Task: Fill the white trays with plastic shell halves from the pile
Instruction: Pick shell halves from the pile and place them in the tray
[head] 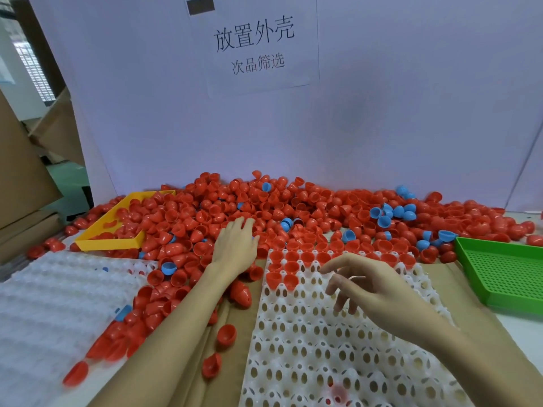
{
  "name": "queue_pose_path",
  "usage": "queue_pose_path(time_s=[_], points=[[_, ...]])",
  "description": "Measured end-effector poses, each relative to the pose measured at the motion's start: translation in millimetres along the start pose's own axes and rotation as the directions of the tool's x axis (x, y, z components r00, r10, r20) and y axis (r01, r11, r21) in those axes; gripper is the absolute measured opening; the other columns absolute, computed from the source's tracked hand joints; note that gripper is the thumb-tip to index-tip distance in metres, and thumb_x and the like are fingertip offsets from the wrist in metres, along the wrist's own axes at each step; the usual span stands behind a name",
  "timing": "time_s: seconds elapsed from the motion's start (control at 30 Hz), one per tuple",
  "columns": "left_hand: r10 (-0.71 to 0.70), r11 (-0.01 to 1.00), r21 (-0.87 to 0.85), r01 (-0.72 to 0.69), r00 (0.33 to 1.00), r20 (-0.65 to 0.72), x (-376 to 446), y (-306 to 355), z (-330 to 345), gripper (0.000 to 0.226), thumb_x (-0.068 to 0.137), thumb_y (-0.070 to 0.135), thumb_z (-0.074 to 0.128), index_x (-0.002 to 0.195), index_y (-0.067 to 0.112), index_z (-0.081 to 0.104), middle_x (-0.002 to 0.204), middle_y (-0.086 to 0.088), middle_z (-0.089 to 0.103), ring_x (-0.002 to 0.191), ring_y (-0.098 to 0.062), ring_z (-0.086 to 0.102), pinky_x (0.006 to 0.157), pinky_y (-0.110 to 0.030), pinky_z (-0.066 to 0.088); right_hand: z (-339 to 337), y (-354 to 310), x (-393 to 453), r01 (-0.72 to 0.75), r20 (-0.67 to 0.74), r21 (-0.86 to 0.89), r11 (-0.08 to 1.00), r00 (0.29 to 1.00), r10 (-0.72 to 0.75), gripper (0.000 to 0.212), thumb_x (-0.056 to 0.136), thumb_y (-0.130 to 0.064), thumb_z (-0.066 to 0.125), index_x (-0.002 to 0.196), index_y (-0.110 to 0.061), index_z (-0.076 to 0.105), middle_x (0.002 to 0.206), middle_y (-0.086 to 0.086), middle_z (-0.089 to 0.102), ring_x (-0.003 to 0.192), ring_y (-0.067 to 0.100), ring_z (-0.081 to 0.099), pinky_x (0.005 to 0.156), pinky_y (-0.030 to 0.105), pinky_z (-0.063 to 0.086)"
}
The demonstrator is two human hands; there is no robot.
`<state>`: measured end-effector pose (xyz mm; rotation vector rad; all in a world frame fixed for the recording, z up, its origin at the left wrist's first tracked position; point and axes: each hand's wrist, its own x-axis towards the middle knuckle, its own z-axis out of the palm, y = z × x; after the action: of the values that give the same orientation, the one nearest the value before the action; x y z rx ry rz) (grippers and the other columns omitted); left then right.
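A big pile of red shell halves (293, 207), with some blue ones mixed in, covers the back of the table. A white holed tray (323, 342) lies in front of me; its far rows hold several red halves (291, 261), the other cells are empty. My left hand (235, 248) reaches into the pile's near edge, fingers stretched flat on the shells. My right hand (370, 286) hovers over the tray's upper part with loosely spread fingers and holds nothing.
A yellow tray (108, 243) sits half buried in the pile at left. A stack of white trays (53, 304) lies at near left, a green mesh tray (505, 271) at right. Loose red halves (226, 333) lie on the cardboard. A white board with a paper sign stands behind.
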<state>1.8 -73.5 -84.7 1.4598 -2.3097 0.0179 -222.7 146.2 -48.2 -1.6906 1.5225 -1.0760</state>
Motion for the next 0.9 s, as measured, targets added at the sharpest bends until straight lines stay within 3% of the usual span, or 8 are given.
queue_pose_path(time_s=[0.07, 0.27, 0.37, 0.47, 0.6, 0.7, 0.77, 0.9], points=[[-0.040, 0.996, 0.081, 0.038, 0.999, 0.014, 4, 2, 8, 0.037, 0.111, 0.025, 0.044, 0.138, 0.009, 0.062, 0.153, -0.011, 0.049, 0.140, -0.028, 0.045, 0.116, -0.040, 0.036, 0, 0, 0, 0.001, 0.009, -0.008, 1.000, 1.000, 0.000, 0.020, 0.106, -0.017, 0.059, 0.110, -0.031, 0.072, 0.091, -0.004, 0.076, 0.077, 0.017, 0.077, 0.065, 0.025, 0.058], [-0.046, 0.999, 0.020, 0.047, 0.999, -0.026, 0, 11, 17, 0.027, 0.105, 0.000, 0.043, 0.109, 0.000, 0.070, 0.154, -0.015, 0.046, 0.138, -0.030, 0.045, 0.107, -0.041, 0.047, -1, -1, 1, -0.005, 0.006, -0.031, 1.000, 1.000, 0.005, 0.022, 0.106, -0.013, 0.058, 0.105, -0.028, 0.074, 0.092, -0.005, 0.077, 0.077, 0.017, 0.077, 0.065, 0.025, 0.058], [0.148, 0.989, 0.032, -0.144, 0.975, -0.167, -11, 15, 8, 0.021, 0.103, -0.003, 0.055, 0.116, -0.003, 0.070, 0.151, -0.017, 0.050, 0.139, -0.028, 0.048, 0.098, -0.037, 0.057, 0, -2, 0, 0.001, 0.010, -0.042, 0.999, 1.000, 0.000, 0.022, 0.106, -0.014, 0.057, 0.106, -0.029, 0.074, 0.092, -0.006, 0.077, 0.077, 0.017, 0.077, 0.065, 0.025, 0.058], [0.347, 0.929, -0.023, -0.369, 0.892, -0.290, -21, 24, -8, 0.021, 0.100, 0.001, 0.067, 0.120, -0.002, 0.072, 0.140, -0.016, 0.059, 0.133, -0.028, 0.056, 0.094, -0.037, 0.061, -1, -2, 0, 0.008, -0.007, -0.057, 0.998, 1.000, -0.008, 0.022, 0.106, -0.015, 0.057, 0.106, -0.030, 0.074, 0.093, -0.007, 0.077, 0.077, 0.015, 0.077, 0.066, 0.028, 0.061], [0.380, 0.816, -0.272, -0.511, 0.827, -0.415, -38, 44, -34, 0.011, 0.095, 0.001, 0.073, 0.104, 0.008, 0.074, 0.125, -0.003, 0.062, 0.118, -0.013, 0.063, 0.101, -0.023, 0.053, -4, 0, 0, 0.014, -0.038, -0.048, 0.999, 0.999, -0.015, 0.019, 0.106, -0.017, 0.058, 0.113, -0.030, 0.070, 0.093, -0.009, 0.076, 0.079, 0.015, 0.077, 0.067, 0.038, 0.064], [0.260, 0.666, -0.586, -0.462, 0.880, -0.398, -63, 70, -44, 0.013, 0.092, 0.001, 0.077, 0.098, 0.013, 0.073, 0.120, 0.005, 0.065, 0.110, -0.013, 0.068, 0.092, -0.020, 0.056, -4, 1, 1, 0.032, -0.095, -0.007, 0.999, 0.995, -0.032, 0.024, 0.104, -0.019, 0.062, 0.125, -0.031, 0.061, 0.095, -0.007, 0.076, 0.079, 0.016, 0.077, 0.068, 0.040, 0.064], [0.209, 0.512, -0.778, -0.364, 0.931, -0.299, -80, 83, -44, 0.014, 0.093, 0.003, 0.077, 0.099, 0.015, 0.072, 0.120, 0.005, 0.069, 0.113, -0.019, 0.070, 0.091, -0.026, 0.060, -3, 2, 1, 0.040, -0.119, 0.006, 0.999, 0.992, -0.039, 0.032, 0.101, -0.022, 0.066, 0.129, -0.033, 0.056, 0.094, -0.005, 0.076, 0.079, 0.015, 0.077, 0.068, 0.039, 0.064], [0.189, 0.310, -0.939, -0.148, 0.978, -0.092, -101, 93, -41, 0.014, 0.094, 0.008, 0.077, 0.102, 0.017, 0.070, 0.122, 0.003, 0.073, 0.116, -0.020, 0.072, 0.094, -0.027, 0.058, -4, 2, 2, 0.030, -0.137, -0.010, 0.999, 0.990, -0.031, 0.040, 0.098, -0.026, 0.072, 0.132, -0.035, 0.054, 0.093, 0.000, 0.074, 0.077, 0.015, 0.077, 0.068, 0.035, 0.063]])
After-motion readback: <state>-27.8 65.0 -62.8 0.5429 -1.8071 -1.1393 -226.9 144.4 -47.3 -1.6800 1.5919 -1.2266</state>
